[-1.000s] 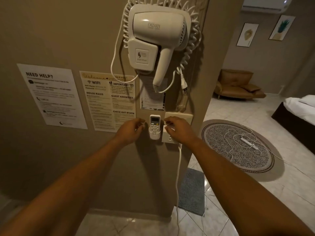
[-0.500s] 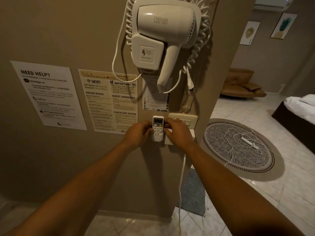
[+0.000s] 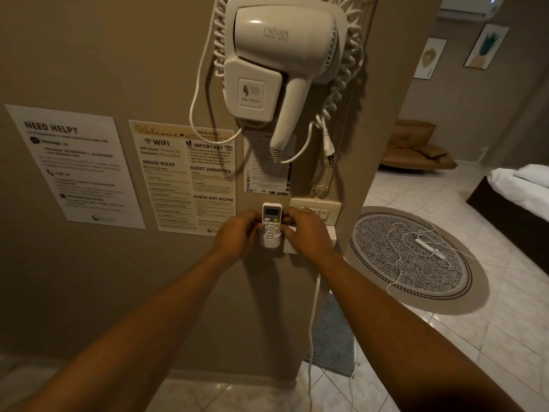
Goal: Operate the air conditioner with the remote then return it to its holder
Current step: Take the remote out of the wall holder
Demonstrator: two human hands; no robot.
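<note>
A small white remote [image 3: 271, 217] with a grey screen and an orange button stands upright in its white wall holder [image 3: 270, 242] on the beige wall. My left hand [image 3: 237, 236] has its fingertips on the remote's left edge. From the right, my right hand [image 3: 306, 233] pinches the remote's other edge. The remote's lower end is inside the holder. The white air conditioner [image 3: 468, 5] hangs high on the far wall, at the top right, partly cut off.
A white wall hair dryer [image 3: 282, 58] with coiled cord hangs above the remote. Paper notices [image 3: 184, 173] are stuck to the wall at left. A light switch plate [image 3: 323, 208] sits right of the remote. A round rug [image 3: 416, 257] with a cable, a sofa and a bed lie to the right.
Both hands closed in from either side of the remote until their fingers touch its edges. The view moved closer to the wall.
</note>
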